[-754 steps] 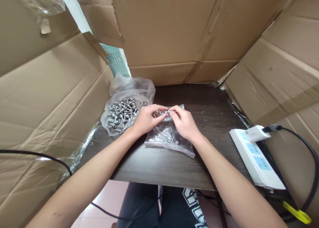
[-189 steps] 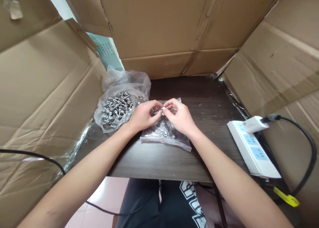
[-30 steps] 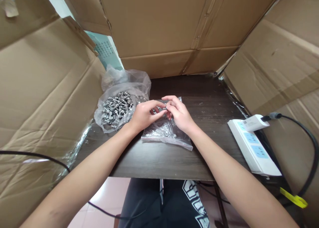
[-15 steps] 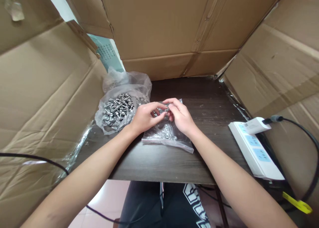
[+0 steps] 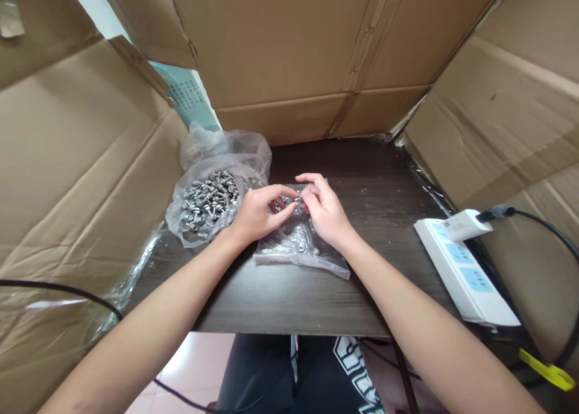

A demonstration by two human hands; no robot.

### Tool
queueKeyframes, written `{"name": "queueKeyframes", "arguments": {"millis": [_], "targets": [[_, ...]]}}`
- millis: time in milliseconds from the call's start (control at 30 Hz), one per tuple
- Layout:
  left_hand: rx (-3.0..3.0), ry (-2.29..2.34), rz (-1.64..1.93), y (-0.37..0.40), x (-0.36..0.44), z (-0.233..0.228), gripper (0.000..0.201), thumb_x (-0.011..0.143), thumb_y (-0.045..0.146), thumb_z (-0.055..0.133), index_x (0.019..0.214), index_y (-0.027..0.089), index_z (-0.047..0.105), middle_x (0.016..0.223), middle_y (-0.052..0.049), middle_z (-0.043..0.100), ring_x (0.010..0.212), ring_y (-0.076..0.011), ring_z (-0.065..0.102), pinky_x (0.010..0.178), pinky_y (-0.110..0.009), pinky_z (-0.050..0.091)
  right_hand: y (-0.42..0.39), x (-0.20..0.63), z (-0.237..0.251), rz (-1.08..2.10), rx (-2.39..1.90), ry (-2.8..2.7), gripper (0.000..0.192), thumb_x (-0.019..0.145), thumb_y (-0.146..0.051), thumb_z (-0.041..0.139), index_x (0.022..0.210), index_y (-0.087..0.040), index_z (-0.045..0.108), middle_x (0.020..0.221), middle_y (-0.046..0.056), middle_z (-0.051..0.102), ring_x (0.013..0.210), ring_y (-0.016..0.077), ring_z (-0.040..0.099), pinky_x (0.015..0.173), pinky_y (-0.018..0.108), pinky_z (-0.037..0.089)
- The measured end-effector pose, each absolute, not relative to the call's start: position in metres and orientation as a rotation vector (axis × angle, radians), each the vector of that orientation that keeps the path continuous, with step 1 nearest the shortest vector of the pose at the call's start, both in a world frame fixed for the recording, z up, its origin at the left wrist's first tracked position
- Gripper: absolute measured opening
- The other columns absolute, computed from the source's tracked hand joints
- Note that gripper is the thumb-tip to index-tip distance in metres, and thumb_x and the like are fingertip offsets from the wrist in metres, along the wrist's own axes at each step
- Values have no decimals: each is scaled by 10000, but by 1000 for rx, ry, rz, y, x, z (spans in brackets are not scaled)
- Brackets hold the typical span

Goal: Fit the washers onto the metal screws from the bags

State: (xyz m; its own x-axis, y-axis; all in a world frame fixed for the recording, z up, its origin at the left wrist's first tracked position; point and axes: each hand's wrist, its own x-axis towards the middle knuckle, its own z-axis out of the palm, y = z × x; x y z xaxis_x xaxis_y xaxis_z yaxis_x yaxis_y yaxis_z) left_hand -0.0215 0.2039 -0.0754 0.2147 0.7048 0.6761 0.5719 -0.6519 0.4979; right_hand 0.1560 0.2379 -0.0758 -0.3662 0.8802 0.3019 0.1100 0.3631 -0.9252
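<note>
Over a clear zip bag (image 5: pixel 283 248), my left hand (image 5: pixel 262 212) and my right hand (image 5: pixel 326 215) meet at the fingertips. A small shiny metal bolt (image 5: pixel 298 198) is pinched between them, with the thumb and index finger of each hand closed on it. My fingers hide part of it, so its exact shape is hard to make out. A few loose nuts (image 5: pixel 301 247) show in the zip bag beneath. Left of my hands, an open plastic bag (image 5: pixel 181 221) holds a heap of silver bolts (image 5: pixel 210 198).
Cardboard walls (image 5: pixel 280 46) enclose the dark wooden table (image 5: pixel 271 305) at the back and sides. On the right lies a white power strip (image 5: pixel 470 275) with a plugged-in adapter (image 5: pixel 465 225) and a black cable. Another black cable (image 5: pixel 58 288) runs in from the left.
My hands stay together over the zip bag. The fingers of my right hand have shifted slightly on the bolt, its index finger lifting a little. The whole view has moved slightly.
</note>
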Motion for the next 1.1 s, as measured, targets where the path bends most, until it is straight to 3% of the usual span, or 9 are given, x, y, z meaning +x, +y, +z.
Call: {"name": "queueKeyframes", "arguments": {"millis": [100, 300, 467, 667, 1100], "targets": [[2312, 1262, 1434, 204, -22, -76, 97, 885, 193, 732, 973, 153, 730, 900, -24, 785, 608, -76, 667, 584, -164, 547, 238, 157, -75, 997, -851, -1732, 489, 809, -162, 568, 1282, -268, 502, 915, 2, 568, 805, 174, 542, 740, 345, 453], [2318, 1256, 1427, 205, -23, -75, 94, 883, 175, 726, 975, 153, 726, 904, -21, 782, 606, -70, 662, 584, -160, 546, 240, 158, -74, 1086, -915, -1736, 253, 935, -265, 489, 1179, -243, 551, 708, -40, 508, 689, 167, 519, 729, 360, 436], [2301, 1265, 1421, 205, -23, -76, 105, 880, 179, 733, 982, 157, 727, 905, -19, 782, 601, -70, 661, 586, -164, 547, 240, 158, -76, 1058, -846, -1721, 478, 776, -141, 550, 1237, -265, 527, 899, -9, 555, 767, 160, 533, 704, 329, 447], [2324, 1240, 1390, 205, -22, -79, 122, 877, 162, 722, 998, 167, 733, 902, -13, 773, 602, -68, 658, 588, -163, 538, 241, 157, -80, 1128, -907, -1715, 244, 902, -248, 490, 1131, -238, 573, 714, -36, 492, 671, 160, 497, 672, 335, 428], [2276, 1299, 1358, 205, -22, -81, 147, 815, 139, 675, 952, 178, 711, 882, 0, 748, 562, -68, 627, 588, -185, 513, 238, 155, -78, 1162, -862, -1733, 373, 848, -209, 510, 1218, -242, 542, 808, -22, 522, 729, 161, 529, 664, 320, 445]]}}
